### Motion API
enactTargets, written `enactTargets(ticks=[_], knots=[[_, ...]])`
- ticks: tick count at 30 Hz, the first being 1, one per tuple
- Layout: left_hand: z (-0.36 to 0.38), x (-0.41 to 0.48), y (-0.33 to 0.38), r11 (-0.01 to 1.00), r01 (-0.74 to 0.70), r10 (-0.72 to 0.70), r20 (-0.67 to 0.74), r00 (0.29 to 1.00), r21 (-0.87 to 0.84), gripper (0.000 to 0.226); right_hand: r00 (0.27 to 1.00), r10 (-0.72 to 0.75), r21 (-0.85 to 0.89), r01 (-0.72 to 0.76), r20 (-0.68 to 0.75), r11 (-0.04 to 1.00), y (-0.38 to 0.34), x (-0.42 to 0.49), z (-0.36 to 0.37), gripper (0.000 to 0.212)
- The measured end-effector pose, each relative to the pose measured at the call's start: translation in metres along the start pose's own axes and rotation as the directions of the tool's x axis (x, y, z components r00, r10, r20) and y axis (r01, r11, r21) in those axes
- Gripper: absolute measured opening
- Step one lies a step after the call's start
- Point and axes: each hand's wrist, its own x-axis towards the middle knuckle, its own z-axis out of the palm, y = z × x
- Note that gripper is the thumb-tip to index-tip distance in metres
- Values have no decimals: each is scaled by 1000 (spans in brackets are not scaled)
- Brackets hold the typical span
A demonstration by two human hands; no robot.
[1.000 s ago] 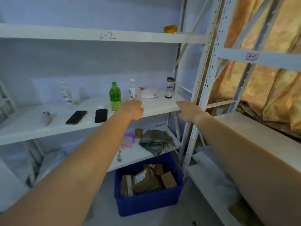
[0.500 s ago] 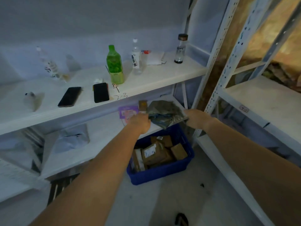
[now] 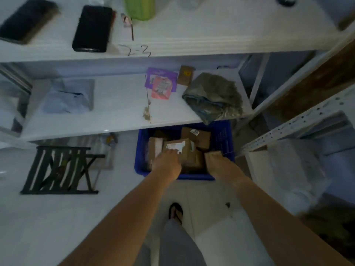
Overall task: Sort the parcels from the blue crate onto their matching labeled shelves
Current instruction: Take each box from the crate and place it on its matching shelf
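Both hands have dropped since half a second ago: they were up at the front edge of the lower shelf, and now they're down in the blue crate (image 3: 141, 154), with the view tipped down after them.

Big stuff first. The shelf marked 2-3 (image 3: 192, 35) only has phones and a green bottle on it, no parcels that I can see. The lower shelf (image 3: 119, 104) looks like it's had some sorting done: a pale blue bag (image 3: 69, 96) toward its left end, a grey bag (image 3: 213, 95) hanging over the front right corner, and purple and pink packets (image 3: 161, 85) and a small brown box (image 3: 185, 74) near the back.

The crate sits on the floor, tucked under that shelf's front edge, and it still holds several brown boxes. So I'd call this somewhere mid-job, with plenty left.

The left hand (image 3: 167, 166) has its fingertips on the labelled box (image 3: 182, 148) on top of the pile. The right hand (image 3: 221, 165) is at the crate's right side, up against the boxes. It's too blurry to tell whether either hand actually grips anything yet. Nothing's lifted out.
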Motion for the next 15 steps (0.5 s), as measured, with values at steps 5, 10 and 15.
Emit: enactTargets(ticks=[5, 10, 15], knots=[[89, 48, -37, 995, 91, -86, 111, 990, -41, 40, 998, 46, 86, -50, 45, 995, 14, 80, 67, 57], [180, 132, -66, 954, 248, -213, 204, 955, -166, 52, 994, 107, 148, -101, -32, 984, 31, 188, 124, 60], [268, 211, -64, 573, 498, -482, 224, 847, -651, 54, 988, 81, 206, -52, -135, 977, 49, 300, 151, 54]])
